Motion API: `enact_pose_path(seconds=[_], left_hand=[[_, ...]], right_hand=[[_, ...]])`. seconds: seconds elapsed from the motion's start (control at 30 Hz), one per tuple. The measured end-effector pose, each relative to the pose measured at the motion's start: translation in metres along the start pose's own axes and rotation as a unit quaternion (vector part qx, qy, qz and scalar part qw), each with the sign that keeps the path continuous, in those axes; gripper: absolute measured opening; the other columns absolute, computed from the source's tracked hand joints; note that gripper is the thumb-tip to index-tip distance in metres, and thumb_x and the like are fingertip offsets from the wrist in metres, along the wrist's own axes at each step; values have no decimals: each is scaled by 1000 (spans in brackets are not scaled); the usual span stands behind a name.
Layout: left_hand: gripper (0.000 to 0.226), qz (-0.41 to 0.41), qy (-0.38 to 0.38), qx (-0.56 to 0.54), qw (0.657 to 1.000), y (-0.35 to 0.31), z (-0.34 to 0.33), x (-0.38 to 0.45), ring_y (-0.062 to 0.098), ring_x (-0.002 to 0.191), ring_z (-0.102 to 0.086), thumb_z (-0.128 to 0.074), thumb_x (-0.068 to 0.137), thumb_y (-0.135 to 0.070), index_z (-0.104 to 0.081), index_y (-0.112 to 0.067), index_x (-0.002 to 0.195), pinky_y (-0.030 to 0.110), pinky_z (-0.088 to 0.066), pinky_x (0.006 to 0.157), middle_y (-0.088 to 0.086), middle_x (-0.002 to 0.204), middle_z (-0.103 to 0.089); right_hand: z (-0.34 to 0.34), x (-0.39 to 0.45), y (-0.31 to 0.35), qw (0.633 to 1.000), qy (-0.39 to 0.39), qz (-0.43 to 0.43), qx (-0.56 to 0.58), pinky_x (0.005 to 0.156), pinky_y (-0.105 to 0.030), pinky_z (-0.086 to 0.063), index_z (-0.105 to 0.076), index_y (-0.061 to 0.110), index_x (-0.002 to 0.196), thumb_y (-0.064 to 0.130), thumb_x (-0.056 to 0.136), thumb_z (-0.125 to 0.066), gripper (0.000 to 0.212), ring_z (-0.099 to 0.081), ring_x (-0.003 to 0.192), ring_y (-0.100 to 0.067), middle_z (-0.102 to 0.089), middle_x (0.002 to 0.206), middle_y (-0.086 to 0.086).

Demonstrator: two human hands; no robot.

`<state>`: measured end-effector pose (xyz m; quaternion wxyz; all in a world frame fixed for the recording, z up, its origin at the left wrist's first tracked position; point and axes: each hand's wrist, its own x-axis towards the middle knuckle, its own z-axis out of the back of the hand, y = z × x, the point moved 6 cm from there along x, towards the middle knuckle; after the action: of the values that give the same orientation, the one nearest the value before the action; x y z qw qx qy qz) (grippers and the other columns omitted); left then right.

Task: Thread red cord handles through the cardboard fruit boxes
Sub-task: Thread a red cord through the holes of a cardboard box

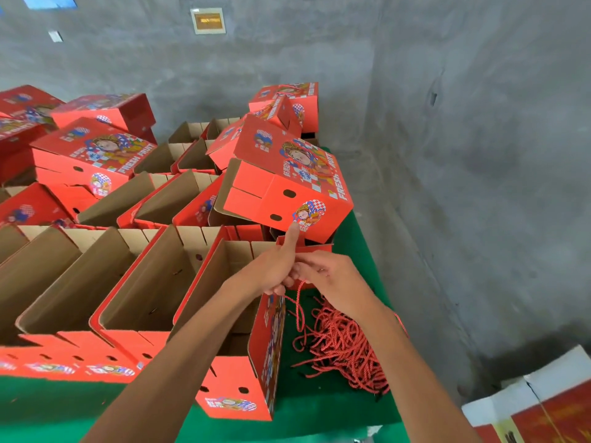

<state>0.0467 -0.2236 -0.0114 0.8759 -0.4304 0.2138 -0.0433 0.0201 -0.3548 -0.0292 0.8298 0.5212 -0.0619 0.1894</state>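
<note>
both hands meet just above the far edge of the nearest open box [243, 372], which stands on the green tabletop [319, 407] at the right end of a row of open boxes [96, 298]. the left hand [275, 270] has its thumb stuck up and its other fingers curled; its grip looks closed on a red cord [300, 310] that hangs down from between the hands, though the exact pinch is hidden. the right hand [329, 276] comes in from the side, fingers bent toward the same spot and touching the left hand; i cannot tell whether its grip holds the cord or only steadies it.

the cord pile [345, 343] lies on the tabletop just beside the box, to its right. closed printed boxes [287, 183] are heaped behind, some tipped over.

my guess is that one cord has been picked out and an end is being readied for threading. the next move calls for finding the black tip, lining it up with one of the oval holes [243, 390] in the box wall, and pushing it through without snagging the pile.
</note>
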Motion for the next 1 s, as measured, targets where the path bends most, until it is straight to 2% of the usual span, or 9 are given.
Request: enact_pose_path(seconds=[0.17,0.27,0.37,0.47,0.53,0.6,0.7,0.87,1.0], left_hand=[[92,-6,18,-15,1000,1,2,4,11,33,-34,-9,85,-88,-51,-10,59,19,-29,37,-2,45,-42],[91,-53,-115,81,989,4,18,1,13,51,-59,-21,93,-80,-71,-5,82,27,-41,52,-1,55,-61],[50,-59,-262,143,953,31,33,-14,18,86,-69,-44,93,-68,-63,-25,108,28,-47,62,-5,88,-69],[73,55,-136,53,988,80,20,-18,19,96,-70,-57,89,-68,-42,-18,141,33,-58,73,2,114,-68],[76,113,-18,-46,992,101,6,-25,18,92,-75,-66,87,-64,-45,-13,139,32,-62,71,3,112,-73],[59,127,50,-101,986,111,-1,-28,18,90,-77,-66,91,-54,-56,-12,131,33,-63,77,0,103,-78],[42,146,81,-144,975,117,-5,-29,19,93,-76,-57,96,-46,-60,-17,126,33,-61,81,-1,103,-79],[44,181,111,-181,960,123,-15,-36,23,96,-76,-48,94,-57,-60,-24,121,34,-61,77,1,105,-78],[51,189,57,-167,966,131,-13,-34,27,104,-72,-50,90,-63,-63,-25,121,48,-51,104,3,107,-78]], right_hand=[[-6,1,-7,996,-75,-42,8,61,-19,-46,-78,25,91,31,91,-79,6,-56,66,0,-67,78,18],[-15,0,-15,994,-78,-72,8,61,-19,-47,-70,24,84,31,91,-74,12,-56,65,1,-66,74,20],[-29,-16,-32,986,-49,-116,109,78,-25,-58,-65,20,86,29,94,-71,13,-73,82,-9,-76,88,4],[-53,-45,-51,955,-52,-164,240,79,-27,-60,-66,10,97,22,93,-75,15,-76,84,-22,-77,92,-7],[-70,-60,-63,934,-64,-186,298,81,-34,-61,-69,8,105,14,93,-75,14,-76,86,-31,-77,93,-13],[-83,-72,-73,921,-76,-205,323,83,-39,-61,-74,5,106,10,94,-74,12,-76,86,-34,-77,93,-16],[-100,-87,-83,905,-94,-241,338,78,-37,-60,-76,3,101,13,98,-70,12,-75,82,-31,-77,88,-16],[-128,-101,-89,873,-91,-281,389,76,-31,-58,-72,-2,103,4,99,-62,12,-75,83,-28,-77,88,-15],[-144,-108,-92,863,-90,-292,402,77,-29,-58,-74,1,104,5,100,-63,12,-75,85,-23,-78,91,-13]])
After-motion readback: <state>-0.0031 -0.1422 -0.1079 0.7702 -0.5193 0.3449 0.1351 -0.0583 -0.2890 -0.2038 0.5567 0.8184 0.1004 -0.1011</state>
